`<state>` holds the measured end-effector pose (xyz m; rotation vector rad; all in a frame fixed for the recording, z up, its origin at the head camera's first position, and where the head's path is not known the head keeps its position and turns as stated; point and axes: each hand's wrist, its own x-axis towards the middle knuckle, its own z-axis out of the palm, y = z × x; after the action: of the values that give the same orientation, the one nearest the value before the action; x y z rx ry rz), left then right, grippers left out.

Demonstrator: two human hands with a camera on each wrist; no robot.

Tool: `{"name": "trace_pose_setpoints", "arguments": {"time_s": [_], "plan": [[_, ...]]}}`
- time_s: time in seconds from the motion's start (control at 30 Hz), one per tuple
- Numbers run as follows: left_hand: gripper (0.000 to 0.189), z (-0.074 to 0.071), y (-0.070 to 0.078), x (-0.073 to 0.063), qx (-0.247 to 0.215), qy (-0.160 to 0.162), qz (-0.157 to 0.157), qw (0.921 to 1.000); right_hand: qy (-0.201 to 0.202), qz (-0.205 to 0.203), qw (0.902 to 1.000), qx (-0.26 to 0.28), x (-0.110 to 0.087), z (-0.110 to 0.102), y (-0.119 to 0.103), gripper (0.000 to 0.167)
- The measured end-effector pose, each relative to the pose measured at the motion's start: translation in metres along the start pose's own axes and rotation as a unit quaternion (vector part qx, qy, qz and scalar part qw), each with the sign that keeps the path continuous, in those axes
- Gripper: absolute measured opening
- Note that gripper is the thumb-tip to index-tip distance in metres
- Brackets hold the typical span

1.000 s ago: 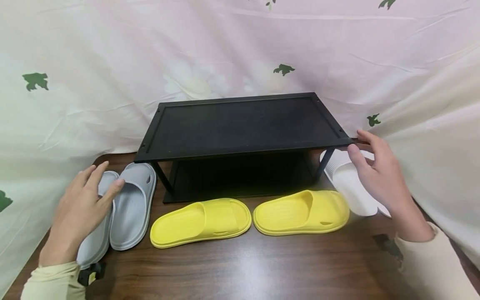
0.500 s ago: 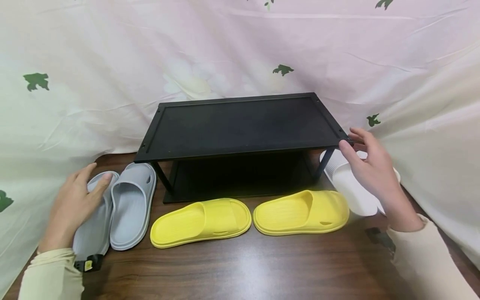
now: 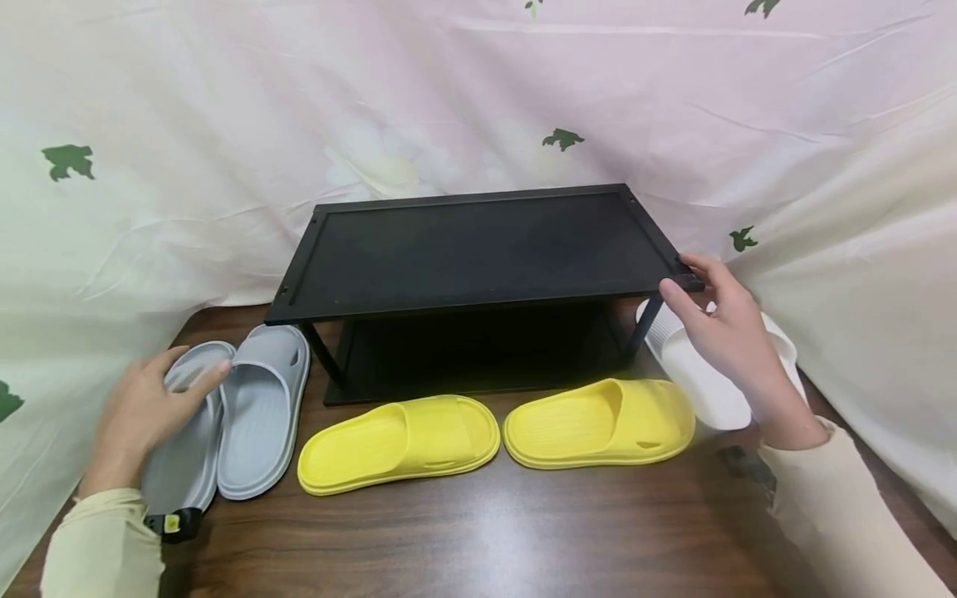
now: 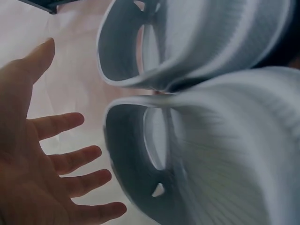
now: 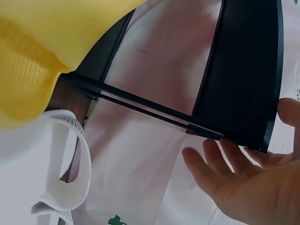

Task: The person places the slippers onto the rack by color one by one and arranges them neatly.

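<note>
My left hand [image 3: 145, 407] hovers over the outer grey slipper [image 3: 183, 448], fingers spread and holding nothing. In the left wrist view the left hand [image 4: 51, 154] is apart from the pair. Beside it lies the inner grey slipper [image 3: 257, 423]. My right hand [image 3: 725, 340] pinches the front right corner of the black two-tier rack [image 3: 478, 249], thumb at the front edge and fingers at the side. Up close, the right hand [image 5: 253, 183] has its fingertips against the rack's end [image 5: 239, 93]. White slippers [image 3: 703, 378] lie below it, partly hidden by the hand.
Two yellow slippers, the left one [image 3: 399, 444] and the right one [image 3: 601, 423], lie along the rack's front on the brown wooden table [image 3: 478, 540]. A pale curtain [image 3: 449, 100] with green leaves hangs behind and at both sides.
My right hand has moved left onto the rack's corner. My left hand has drawn slightly back and left over the grey slippers. Rack and slippers stay in place.
</note>
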<state>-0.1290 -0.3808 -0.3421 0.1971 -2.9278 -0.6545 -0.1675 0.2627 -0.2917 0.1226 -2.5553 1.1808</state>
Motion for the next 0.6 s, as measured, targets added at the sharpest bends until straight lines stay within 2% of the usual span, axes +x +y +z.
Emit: {"name": "trace_pose_setpoints", "arguments": {"time_s": [0.1,0.2,0.3,0.4,0.6], "plan": [[0.089,0.003,-0.004,0.001,0.004,-0.005,-0.007,1.0,-0.004,0.006,0.9997,0.022,0.002,0.001,0.001,0.06],[0.089,0.004,-0.007,0.001,0.005,-0.007,-0.016,0.9998,-0.017,0.015,0.9959,0.087,0.004,0.003,0.003,0.061],[0.087,0.005,-0.009,0.001,0.006,-0.009,-0.022,0.9997,-0.028,0.028,0.9822,0.183,0.005,0.007,0.004,0.061],[0.086,0.006,-0.011,0.0,0.005,-0.008,-0.024,0.9997,-0.031,0.035,0.9676,0.248,0.005,0.008,0.005,0.059],[0.086,0.006,-0.022,-0.003,0.016,-0.027,-0.039,0.9988,-0.027,0.034,0.962,0.269,0.004,0.008,0.005,0.056]]}}
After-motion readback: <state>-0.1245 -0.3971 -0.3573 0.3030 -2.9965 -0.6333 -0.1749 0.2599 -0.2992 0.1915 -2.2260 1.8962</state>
